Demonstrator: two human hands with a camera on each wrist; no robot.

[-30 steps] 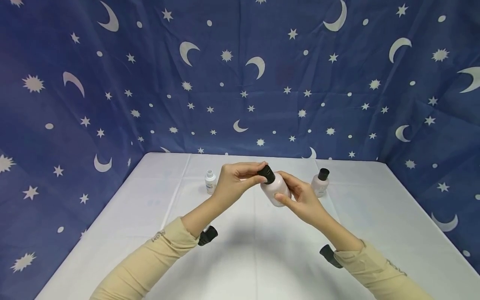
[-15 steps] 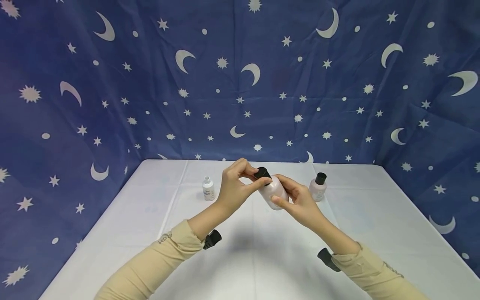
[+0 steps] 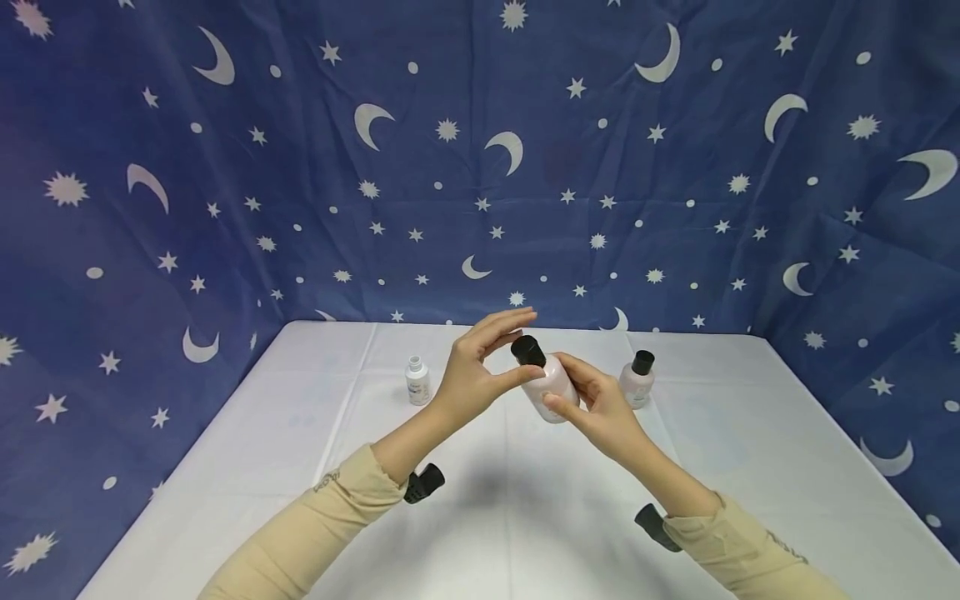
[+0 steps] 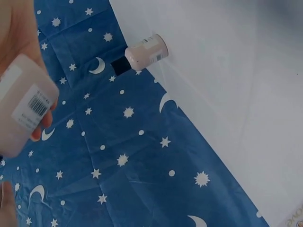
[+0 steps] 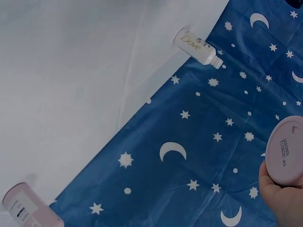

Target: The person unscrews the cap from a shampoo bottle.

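Observation:
My right hand (image 3: 609, 410) grips a pale pink bottle (image 3: 555, 393) with a black cap (image 3: 528, 351), held tilted above the table. My left hand (image 3: 471, 373) is raised beside the cap. Its fingers are stretched out and lifted off, while the thumb lies close along the lower edge of the cap. A label with a barcode shows on the held pink bottle (image 4: 29, 106) in the left wrist view. From the right wrist, the bottle's oval base (image 5: 285, 152) with printed digits is visible.
A small white Dove bottle (image 3: 417, 383), uncapped, stands at the back left of the white table (image 3: 262, 433). Another pink bottle (image 3: 636, 387) with a black cap stands behind my right hand. A blue curtain (image 3: 420, 167) with moons and stars hangs around the table.
The left fingers were pinching the black cap and have now spread and lifted off it. The right hand keeps its grip on the pink bottle. The view has shifted slightly.

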